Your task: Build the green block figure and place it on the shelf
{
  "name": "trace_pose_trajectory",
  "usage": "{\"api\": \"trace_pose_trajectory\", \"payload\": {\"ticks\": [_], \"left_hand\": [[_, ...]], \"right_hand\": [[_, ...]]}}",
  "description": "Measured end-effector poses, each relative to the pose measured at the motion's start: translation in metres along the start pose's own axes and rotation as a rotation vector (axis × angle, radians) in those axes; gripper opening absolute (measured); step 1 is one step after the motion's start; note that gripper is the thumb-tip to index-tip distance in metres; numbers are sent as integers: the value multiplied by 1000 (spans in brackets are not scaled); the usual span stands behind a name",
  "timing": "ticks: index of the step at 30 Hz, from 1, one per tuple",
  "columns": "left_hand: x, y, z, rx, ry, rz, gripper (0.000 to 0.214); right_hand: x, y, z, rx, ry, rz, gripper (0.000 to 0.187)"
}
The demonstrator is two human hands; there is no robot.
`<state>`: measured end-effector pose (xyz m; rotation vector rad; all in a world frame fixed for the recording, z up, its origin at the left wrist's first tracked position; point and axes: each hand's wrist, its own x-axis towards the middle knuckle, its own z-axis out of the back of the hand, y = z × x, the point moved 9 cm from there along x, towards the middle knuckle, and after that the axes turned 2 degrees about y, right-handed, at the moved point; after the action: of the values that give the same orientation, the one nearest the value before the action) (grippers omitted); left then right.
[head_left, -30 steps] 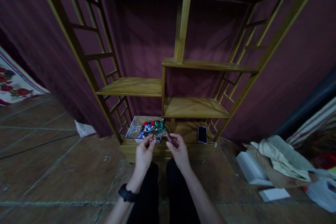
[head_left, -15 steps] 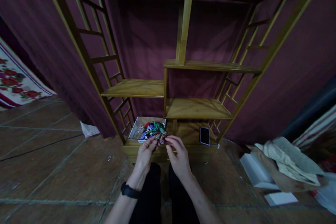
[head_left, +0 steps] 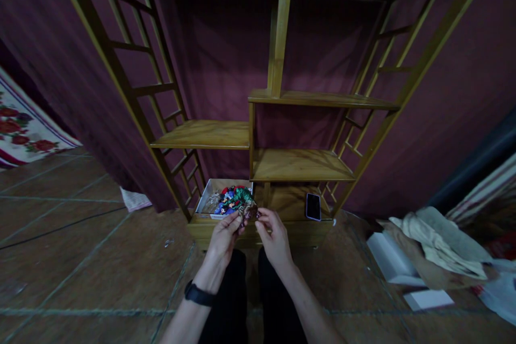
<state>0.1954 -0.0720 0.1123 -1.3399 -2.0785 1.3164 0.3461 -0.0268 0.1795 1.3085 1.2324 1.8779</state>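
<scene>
one camera, worn on the person's head, looks forward and steeply down over the knees (head_left: 226, 301), with the left hand (head_left: 223, 234) and right hand (head_left: 276, 236) low in its centre; the wooden shelf (head_left: 302, 165) stands close ahead, its top cut off.

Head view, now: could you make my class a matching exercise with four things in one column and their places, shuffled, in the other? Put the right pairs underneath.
Things
1. box of colourful pieces
2. phone
3. black wristband
4. patterned item

Places
A. between the left hand and the right hand
B. on the lowest board, toward its left end
C. around the left wrist
D. on the lowest board, toward its right end

Pairs: 1-B, 2-D, 3-C, 4-A
</scene>
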Motion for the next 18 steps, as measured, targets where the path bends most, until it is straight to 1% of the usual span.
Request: {"api": "trace_pose_trajectory", "payload": {"ticks": [8,14,18], "left_hand": [[-2,-5,-2,17,-16,-16,41],[-3,-14,-6,45,-32,-74,47],[-2,-16,-8,49,-34,-95,47]], "right_hand": [[4,-21,5,-23,-24,-86,38],[7,-16,8,-84,-18,-58,37],[10,-12,8,-102,-10,-43,36]]}}
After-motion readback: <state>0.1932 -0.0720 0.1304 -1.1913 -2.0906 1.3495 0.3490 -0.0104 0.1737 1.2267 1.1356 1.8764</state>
